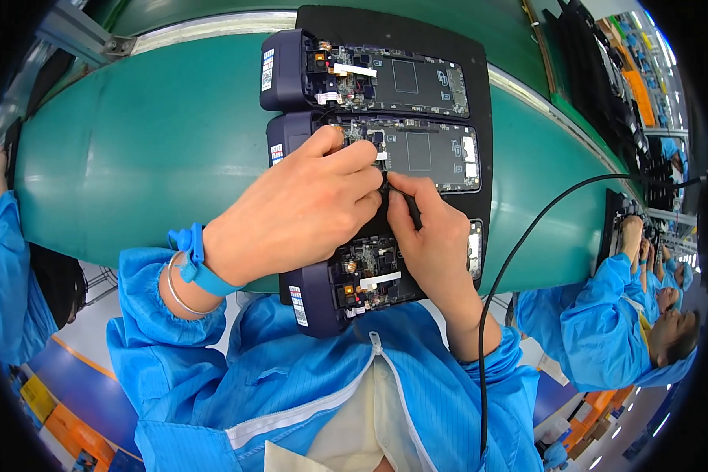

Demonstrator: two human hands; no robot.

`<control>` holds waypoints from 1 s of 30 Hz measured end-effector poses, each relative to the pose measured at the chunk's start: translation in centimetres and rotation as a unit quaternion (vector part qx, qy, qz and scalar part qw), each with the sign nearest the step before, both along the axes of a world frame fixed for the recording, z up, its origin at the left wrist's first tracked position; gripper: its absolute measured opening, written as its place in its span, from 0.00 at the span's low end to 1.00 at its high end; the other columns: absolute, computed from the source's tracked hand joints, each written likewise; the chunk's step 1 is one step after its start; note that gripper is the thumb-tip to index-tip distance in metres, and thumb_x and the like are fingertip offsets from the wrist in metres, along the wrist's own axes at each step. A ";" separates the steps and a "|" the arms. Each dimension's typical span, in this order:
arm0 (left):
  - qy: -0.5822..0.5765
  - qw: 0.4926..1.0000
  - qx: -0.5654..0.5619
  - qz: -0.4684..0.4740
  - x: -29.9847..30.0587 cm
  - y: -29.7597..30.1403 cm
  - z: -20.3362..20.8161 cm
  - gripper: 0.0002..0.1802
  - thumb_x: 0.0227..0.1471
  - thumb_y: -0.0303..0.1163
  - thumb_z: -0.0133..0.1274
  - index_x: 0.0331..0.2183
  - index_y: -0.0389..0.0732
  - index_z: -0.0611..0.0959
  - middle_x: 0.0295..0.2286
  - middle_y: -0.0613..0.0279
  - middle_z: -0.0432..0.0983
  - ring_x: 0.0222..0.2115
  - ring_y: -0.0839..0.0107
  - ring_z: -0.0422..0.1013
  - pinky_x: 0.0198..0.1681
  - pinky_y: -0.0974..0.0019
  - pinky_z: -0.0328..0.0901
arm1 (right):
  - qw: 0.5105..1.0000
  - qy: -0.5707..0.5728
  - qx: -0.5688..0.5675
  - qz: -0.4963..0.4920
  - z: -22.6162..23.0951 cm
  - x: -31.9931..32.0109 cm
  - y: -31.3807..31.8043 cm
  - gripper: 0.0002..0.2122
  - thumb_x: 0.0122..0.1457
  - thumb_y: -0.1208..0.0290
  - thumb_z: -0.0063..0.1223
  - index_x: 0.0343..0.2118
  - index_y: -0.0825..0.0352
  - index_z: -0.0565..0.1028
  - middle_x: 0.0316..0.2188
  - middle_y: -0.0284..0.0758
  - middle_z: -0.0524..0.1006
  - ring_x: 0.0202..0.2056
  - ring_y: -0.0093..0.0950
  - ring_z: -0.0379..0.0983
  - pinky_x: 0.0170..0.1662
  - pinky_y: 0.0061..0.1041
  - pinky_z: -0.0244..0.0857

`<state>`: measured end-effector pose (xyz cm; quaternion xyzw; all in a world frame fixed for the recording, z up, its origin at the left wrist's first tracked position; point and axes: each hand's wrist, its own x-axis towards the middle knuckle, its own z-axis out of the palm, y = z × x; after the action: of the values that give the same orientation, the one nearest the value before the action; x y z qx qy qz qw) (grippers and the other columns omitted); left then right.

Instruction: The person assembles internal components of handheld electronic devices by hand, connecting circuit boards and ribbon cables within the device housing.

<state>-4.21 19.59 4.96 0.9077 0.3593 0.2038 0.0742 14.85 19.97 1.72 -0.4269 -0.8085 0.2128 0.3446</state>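
Note:
Three opened handheld devices with bare circuit boards lie in a column on a black mat [393,19]. Both my hands work over the middle device [440,157]. My left hand [307,197] has its fingers bent and drawn together above that board's left part, hiding much of it. My right hand [429,224] pinches with thumb and forefinger at the board's lower edge, close to the left fingertips. A small dark piece shows between the hands, too little to name. The far device [405,79] and the near device [315,295] each carry a white strip; my right hand partly covers the near one.
The mat rests on a green conveyor belt [134,149] with metal rails along it. A black cable [543,212] arcs down on the right. Co-workers in blue smocks sit at the left [12,275] and right [582,330]. A blue wrist strap [204,271] circles my left wrist.

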 end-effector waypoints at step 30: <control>-0.092 0.981 0.002 0.170 -0.1 -0.6 -1.2 0.10 0.30 0.27 0.59 0.18 0.44 0.73 0.44 0.59 0.70 0.51 0.56 0.60 0.48 0.51 0.50 | 0.996 -0.008 -0.082 -0.022 0.6 -1.5 -1.0 0.09 0.55 0.77 0.51 0.39 0.69 0.71 0.21 0.39 0.74 0.22 0.35 0.72 0.25 0.32 0.65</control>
<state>-4.34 19.03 3.73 0.8110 0.4995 0.2965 0.0695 13.33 18.92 2.28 -0.4733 -0.7816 0.2669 0.3064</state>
